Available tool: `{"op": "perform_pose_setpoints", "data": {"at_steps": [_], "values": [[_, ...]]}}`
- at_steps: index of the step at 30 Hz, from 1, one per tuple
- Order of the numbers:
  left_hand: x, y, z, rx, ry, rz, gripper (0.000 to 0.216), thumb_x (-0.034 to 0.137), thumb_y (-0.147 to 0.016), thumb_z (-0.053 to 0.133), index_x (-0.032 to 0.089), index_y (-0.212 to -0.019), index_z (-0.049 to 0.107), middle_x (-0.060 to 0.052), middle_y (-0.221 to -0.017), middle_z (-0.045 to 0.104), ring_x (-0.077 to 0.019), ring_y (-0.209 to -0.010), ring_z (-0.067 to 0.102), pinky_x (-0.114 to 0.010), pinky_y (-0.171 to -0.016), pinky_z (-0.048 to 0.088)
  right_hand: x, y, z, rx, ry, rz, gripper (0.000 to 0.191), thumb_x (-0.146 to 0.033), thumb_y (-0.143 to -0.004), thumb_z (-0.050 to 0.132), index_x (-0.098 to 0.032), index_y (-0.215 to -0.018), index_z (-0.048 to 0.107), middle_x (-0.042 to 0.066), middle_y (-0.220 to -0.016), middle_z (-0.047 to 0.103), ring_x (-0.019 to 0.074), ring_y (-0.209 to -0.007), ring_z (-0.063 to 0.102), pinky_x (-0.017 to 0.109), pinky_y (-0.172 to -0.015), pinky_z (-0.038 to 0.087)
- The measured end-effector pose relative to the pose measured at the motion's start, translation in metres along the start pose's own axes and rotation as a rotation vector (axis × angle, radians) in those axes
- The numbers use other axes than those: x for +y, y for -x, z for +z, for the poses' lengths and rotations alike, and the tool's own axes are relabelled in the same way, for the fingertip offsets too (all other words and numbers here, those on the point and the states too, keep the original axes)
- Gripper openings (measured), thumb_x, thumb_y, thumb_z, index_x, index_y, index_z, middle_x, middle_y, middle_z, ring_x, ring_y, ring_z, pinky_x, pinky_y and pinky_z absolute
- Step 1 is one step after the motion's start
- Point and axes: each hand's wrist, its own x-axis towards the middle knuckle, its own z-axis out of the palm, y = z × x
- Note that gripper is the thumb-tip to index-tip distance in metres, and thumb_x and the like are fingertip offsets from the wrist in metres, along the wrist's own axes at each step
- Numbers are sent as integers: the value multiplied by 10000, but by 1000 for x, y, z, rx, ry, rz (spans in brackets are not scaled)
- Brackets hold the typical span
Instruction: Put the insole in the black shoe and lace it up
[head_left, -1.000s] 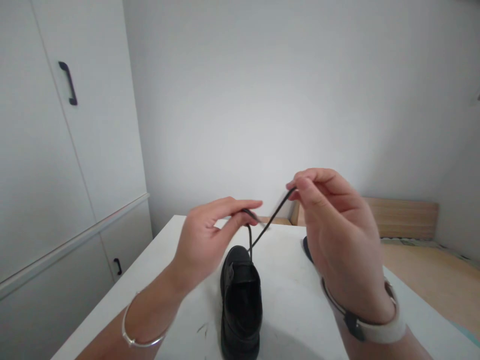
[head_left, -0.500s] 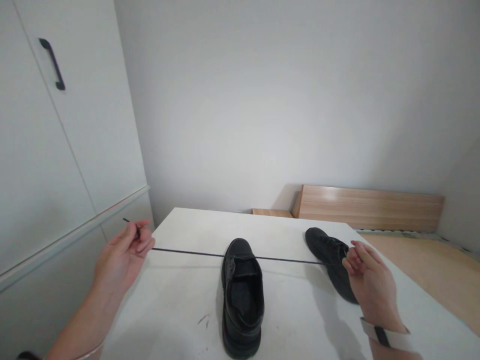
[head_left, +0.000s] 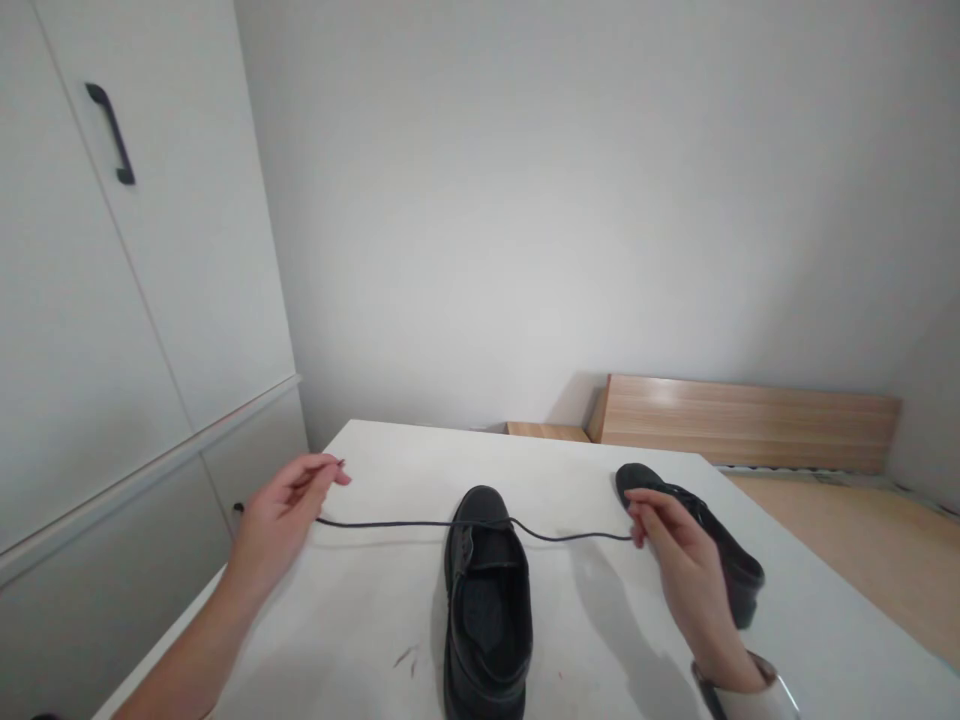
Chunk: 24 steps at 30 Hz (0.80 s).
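A black shoe (head_left: 487,610) stands on the white table in front of me, toe pointing away. Across its front runs a black shoelace (head_left: 397,524), coming out at both sides near the tongue. My left hand (head_left: 289,500) is closed in a pinch on the lace to the left of the shoe. To the right, my right hand (head_left: 675,545) pinches the other stretch of lace, which sags slightly. A second black shoe (head_left: 724,545), laced, lies partly hidden behind my right hand.
The white table (head_left: 360,640) bears some dark scuff marks. A white cabinet (head_left: 150,300) with a black handle stands at the left. At the back right are a wooden headboard (head_left: 750,415) and a tan bed surface (head_left: 810,510), with a grey wall behind.
Both hands have come inward toward the shoe, the right one moving left across the second shoe. The lace, pulled straight before, now hangs slack and curved.
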Motion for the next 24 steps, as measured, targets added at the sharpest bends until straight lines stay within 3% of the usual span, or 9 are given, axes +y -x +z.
{"op": "perform_pose_setpoints", "data": {"at_steps": [2, 4, 6, 9, 19, 24], "values": [[7, 5, 18, -163, -179, 74, 214, 417, -811, 671, 211, -853, 705, -45, -820, 723, -184, -728, 617, -244, -618, 444, -3, 9, 21, -246, 24, 0, 321, -457, -851, 656, -185, -1021, 668, 20, -759, 630, 129, -598, 548, 278, -585, 473], [12, 13, 38, -366, -288, 125, 190, 383, -866, 606, 222, -857, 708, -34, -825, 726, -189, -738, 628, -262, -650, 447, -2, 18, 41, -435, -2, 61, 344, -480, -888, 599, -190, -1073, 610, 30, -791, 657, 134, -568, 570, 289, -568, 487], [12, 23, 57, -530, -360, 169, 191, 341, -896, 556, 223, -862, 703, -30, -839, 724, -183, -724, 623, -270, -658, 450, 3, 26, 58, -528, -22, 152, 358, -522, -881, 585, -192, -1021, 573, 42, -791, 679, 145, -551, 593, 290, -531, 494], [5, 36, 78, -653, -445, 218, 187, 265, -897, 516, 213, -848, 689, -42, -855, 716, -192, -776, 630, -289, -724, 466, 12, 30, 71, -544, 1, 204, 348, -532, -849, 608, -188, -876, 570, 75, -828, 707, 170, -608, 634, 291, -535, 505], [-9, 45, 95, -710, -563, 232, 180, 173, -893, 491, 201, -867, 666, -55, -867, 689, -210, -844, 626, -312, -777, 463, 14, 30, 85, -476, 260, 45, 152, -332, -791, 623, -192, -754, 671, 47, -794, 672, 217, -758, 620, 327, -662, 491], [-10, 45, 98, -713, -565, 271, 157, 163, -908, 529, 199, -878, 679, -55, -867, 682, -213, -844, 609, -319, -774, 456, 15, 33, 90, -486, 239, 79, 159, -336, -786, 629, -192, -758, 692, 56, -784, 715, 235, -781, 646, 352, -733, 490]]}}
